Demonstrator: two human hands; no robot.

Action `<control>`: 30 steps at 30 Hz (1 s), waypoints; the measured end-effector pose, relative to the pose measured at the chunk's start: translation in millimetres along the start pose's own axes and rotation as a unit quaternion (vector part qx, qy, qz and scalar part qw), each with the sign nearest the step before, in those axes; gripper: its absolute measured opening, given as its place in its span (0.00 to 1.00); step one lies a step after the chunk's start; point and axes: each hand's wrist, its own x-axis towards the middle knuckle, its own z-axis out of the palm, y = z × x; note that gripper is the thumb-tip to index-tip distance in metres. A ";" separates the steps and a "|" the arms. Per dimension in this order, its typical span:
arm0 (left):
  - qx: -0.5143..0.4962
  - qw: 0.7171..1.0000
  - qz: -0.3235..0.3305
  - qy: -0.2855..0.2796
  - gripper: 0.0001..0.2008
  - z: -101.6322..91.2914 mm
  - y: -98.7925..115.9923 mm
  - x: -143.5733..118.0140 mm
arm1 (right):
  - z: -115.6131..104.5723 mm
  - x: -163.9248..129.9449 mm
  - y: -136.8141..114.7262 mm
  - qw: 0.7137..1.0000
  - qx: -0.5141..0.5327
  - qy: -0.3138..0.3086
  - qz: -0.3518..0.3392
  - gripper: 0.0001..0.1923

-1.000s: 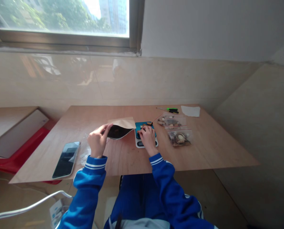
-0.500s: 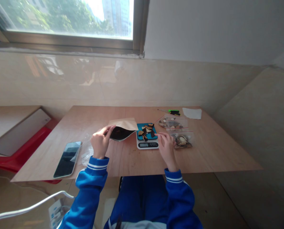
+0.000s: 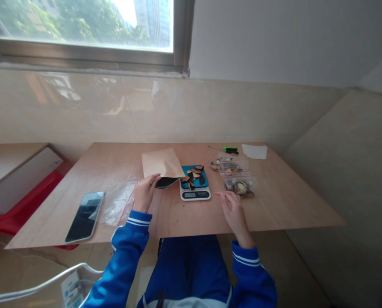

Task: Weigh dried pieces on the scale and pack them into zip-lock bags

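While the left hand (image 3: 145,192) grips the kraft paper pouch (image 3: 162,167) by its mouth, propping it open beside the digital scale (image 3: 195,184) heaped with dried pieces (image 3: 192,173), the right hand (image 3: 233,208) hovers empty, fingers loosely spread, over the surface (image 3: 283,201).

My left hand (image 3: 143,193) grips the paper pouch (image 3: 162,166); the scale (image 3: 195,188) sits just right of it, dried pieces (image 3: 193,174) on top. Two filled bags (image 3: 236,175) lie further right, beyond my right hand (image 3: 234,209). A phone (image 3: 84,210) lies left.
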 end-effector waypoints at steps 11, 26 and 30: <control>0.006 1.000 0.000 -0.017 0.17 15.4 -52.6 -21.8 | -2.4 -4.9 7.2 0.999 0.025 -0.019 0.025 0.21; 0.031 0.996 0.064 -0.057 0.15 17.7 -33.2 7.3 | 41.1 -2.4 -51.7 0.975 0.175 -0.139 -0.007 0.17; 0.012 0.999 0.043 -0.016 0.15 -4.9 -16.5 22.7 | 63.6 13.5 -84.4 0.967 0.169 -0.173 -0.080 0.18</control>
